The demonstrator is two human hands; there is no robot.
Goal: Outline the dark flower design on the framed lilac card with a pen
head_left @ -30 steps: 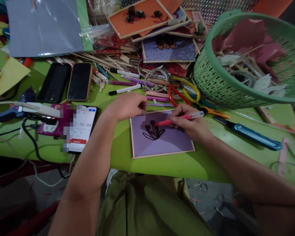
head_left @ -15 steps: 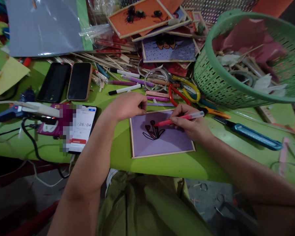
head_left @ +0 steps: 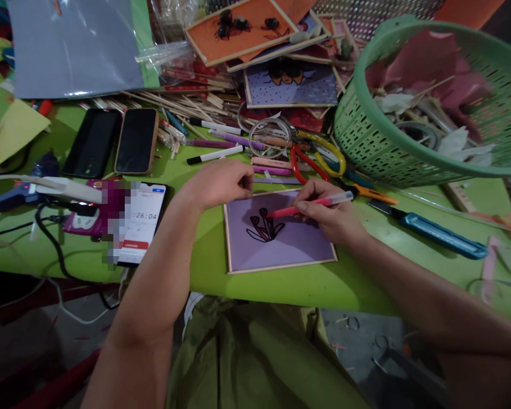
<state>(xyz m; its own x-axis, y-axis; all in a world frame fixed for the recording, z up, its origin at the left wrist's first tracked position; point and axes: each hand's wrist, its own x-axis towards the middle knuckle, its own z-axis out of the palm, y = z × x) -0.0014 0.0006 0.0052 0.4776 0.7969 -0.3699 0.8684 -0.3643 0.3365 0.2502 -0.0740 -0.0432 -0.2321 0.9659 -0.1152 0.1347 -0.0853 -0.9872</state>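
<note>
A purple picture card (head_left: 293, 249) with a thin pale wooden border lies flat on the green table. Black-outlined flowers (head_left: 263, 227) with some red in them are drawn on it. My right hand (head_left: 330, 213) grips a red felt-tip pen (head_left: 304, 205) with a clear rear end, its tip at the right flower. My left hand (head_left: 225, 182) rests at the card's upper left corner with its fingers curled in; nothing shows in them.
Pens, pliers (head_left: 319, 159) and a wire coil (head_left: 270, 137) lie behind the card. A blue cutter (head_left: 443, 234) and a green basket (head_left: 366, 136) of scraps are at right. Phones (head_left: 136, 142), cables and a power strip (head_left: 83, 220) sit left. Framed pictures (head_left: 238, 34) are piled at the back.
</note>
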